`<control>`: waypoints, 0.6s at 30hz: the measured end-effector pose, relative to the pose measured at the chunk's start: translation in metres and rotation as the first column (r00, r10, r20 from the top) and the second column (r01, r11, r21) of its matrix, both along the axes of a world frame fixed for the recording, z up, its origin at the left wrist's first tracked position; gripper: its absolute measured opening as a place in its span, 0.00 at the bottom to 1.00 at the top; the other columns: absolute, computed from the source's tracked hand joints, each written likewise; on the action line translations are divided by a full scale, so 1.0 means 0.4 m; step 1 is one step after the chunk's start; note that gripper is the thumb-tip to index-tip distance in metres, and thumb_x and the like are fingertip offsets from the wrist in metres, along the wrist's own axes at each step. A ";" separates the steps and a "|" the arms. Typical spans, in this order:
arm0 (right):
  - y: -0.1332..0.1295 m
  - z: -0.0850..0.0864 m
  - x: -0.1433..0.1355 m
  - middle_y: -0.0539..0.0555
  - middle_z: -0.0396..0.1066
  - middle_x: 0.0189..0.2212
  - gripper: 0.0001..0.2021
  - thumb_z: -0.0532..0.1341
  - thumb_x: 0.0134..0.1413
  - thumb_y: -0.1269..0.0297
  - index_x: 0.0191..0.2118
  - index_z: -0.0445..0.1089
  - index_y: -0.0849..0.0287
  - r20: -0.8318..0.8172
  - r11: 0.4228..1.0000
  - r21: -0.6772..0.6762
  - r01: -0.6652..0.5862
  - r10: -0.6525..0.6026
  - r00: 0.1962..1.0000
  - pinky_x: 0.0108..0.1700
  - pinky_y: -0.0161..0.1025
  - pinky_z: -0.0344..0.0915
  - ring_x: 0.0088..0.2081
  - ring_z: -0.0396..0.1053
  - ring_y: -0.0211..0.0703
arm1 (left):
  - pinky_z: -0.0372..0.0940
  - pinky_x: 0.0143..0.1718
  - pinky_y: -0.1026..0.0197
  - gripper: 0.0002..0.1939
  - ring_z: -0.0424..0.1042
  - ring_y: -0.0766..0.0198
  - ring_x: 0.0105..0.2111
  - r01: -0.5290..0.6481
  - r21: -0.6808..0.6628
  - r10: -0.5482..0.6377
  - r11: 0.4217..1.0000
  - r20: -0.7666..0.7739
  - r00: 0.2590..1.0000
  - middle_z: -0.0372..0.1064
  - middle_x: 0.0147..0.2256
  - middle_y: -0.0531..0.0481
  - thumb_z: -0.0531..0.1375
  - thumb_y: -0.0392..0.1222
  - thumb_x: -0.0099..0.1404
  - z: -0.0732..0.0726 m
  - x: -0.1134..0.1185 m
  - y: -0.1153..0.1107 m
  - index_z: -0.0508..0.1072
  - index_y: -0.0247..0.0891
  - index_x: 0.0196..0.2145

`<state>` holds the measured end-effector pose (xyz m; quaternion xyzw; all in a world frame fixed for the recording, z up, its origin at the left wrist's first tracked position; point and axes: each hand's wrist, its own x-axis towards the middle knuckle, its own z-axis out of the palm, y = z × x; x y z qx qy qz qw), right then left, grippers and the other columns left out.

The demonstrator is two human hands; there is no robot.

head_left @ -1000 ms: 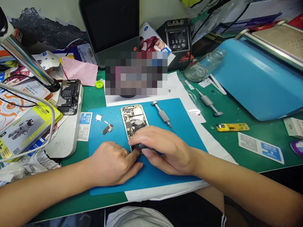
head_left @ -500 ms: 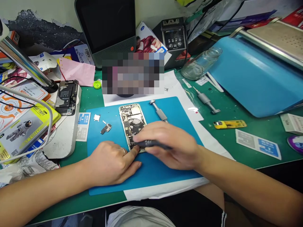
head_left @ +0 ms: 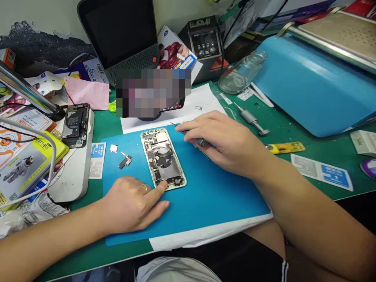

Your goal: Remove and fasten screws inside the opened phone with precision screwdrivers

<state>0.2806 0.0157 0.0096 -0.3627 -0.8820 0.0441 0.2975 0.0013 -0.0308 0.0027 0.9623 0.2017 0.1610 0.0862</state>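
An opened phone (head_left: pixel 169 160) lies on the blue mat (head_left: pixel 205 196), its inner parts showing. My left hand (head_left: pixel 138 201) rests at its lower end, index fingertip on the phone's bottom edge area, thumb stretched out and the other fingers curled. My right hand (head_left: pixel 217 141) is above the mat to the phone's upper right, closed around a dark thin tool (head_left: pixel 175 125) whose tip points left. Beneath its fingers shows the grey end of a screwdriver (head_left: pixel 202 142); whether the hand grips it is unclear. Two small loose parts, a silver piece (head_left: pixel 114 148) and a dark one (head_left: pixel 125 161), lie left of the phone.
Another phone body (head_left: pixel 75 126) rests on a white box at the left, beside battery packages (head_left: pixel 29 168). Behind the mat stand a screen device (head_left: pixel 117 31) and a black control unit (head_left: pixel 204 47). A glass jar (head_left: pixel 242 72), second screwdriver (head_left: pixel 252 120) and yellow tool (head_left: pixel 286 147) lie right.
My right hand has moved from the phone's lower end up and right, over the grey screwdriver, uncovering the phone. My left fingertip stays on the phone. The view has shifted slightly.
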 end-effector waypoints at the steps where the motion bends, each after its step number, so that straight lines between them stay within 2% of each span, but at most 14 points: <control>1: 0.000 -0.003 0.002 0.56 0.77 0.52 0.13 0.55 0.62 0.79 0.42 0.71 0.55 0.030 1.000 -0.013 -0.016 0.016 0.999 0.51 0.49 0.72 0.51 0.72 0.52 | 0.62 0.19 0.56 0.20 0.72 0.61 0.19 0.001 0.001 -0.001 1.000 0.002 1.000 0.73 0.22 0.52 0.50 0.44 0.78 0.001 0.001 0.001 0.74 0.26 0.52; 6: 0.002 -0.028 0.007 0.61 0.71 0.57 0.16 0.52 0.59 0.82 0.42 0.73 0.59 0.185 0.994 -0.086 -0.060 0.075 0.980 0.52 0.48 0.72 0.57 0.68 0.54 | 0.62 0.20 0.58 0.20 0.72 0.62 0.19 -0.003 -0.012 0.003 1.000 0.000 1.000 0.74 0.23 0.52 0.50 0.44 0.79 0.003 0.003 0.001 0.74 0.26 0.51; 11: 0.000 -0.024 0.006 0.61 0.71 0.56 0.17 0.52 0.65 0.78 0.51 0.72 0.59 0.175 0.992 -0.111 -0.052 0.071 0.982 0.56 0.47 0.70 0.58 0.69 0.52 | 0.61 0.20 0.58 0.20 0.71 0.62 0.18 -0.003 -0.008 0.003 1.000 -0.004 1.000 0.72 0.22 0.53 0.49 0.44 0.79 0.002 0.001 0.000 0.74 0.26 0.51; 15: -0.003 -0.009 0.001 0.61 0.73 0.48 0.12 0.54 0.69 0.68 0.51 0.73 0.60 0.158 0.989 -0.106 0.104 -0.087 0.984 0.50 0.45 0.70 0.51 0.72 0.52 | 0.61 0.20 0.58 0.20 0.71 0.62 0.18 -0.006 -0.014 0.006 1.000 -0.007 1.000 0.72 0.22 0.53 0.48 0.44 0.79 0.003 0.000 -0.002 0.74 0.26 0.52; 18: 0.000 -0.008 0.002 0.60 0.73 0.44 0.12 0.58 0.67 0.63 0.51 0.72 0.60 0.182 0.941 -0.141 0.307 -0.280 0.943 0.47 0.46 0.69 0.46 0.73 0.53 | 0.61 0.20 0.57 0.20 0.70 0.62 0.18 -0.004 -0.019 0.004 1.000 -0.011 1.000 0.72 0.21 0.53 0.49 0.44 0.79 0.002 -0.001 -0.003 0.74 0.27 0.52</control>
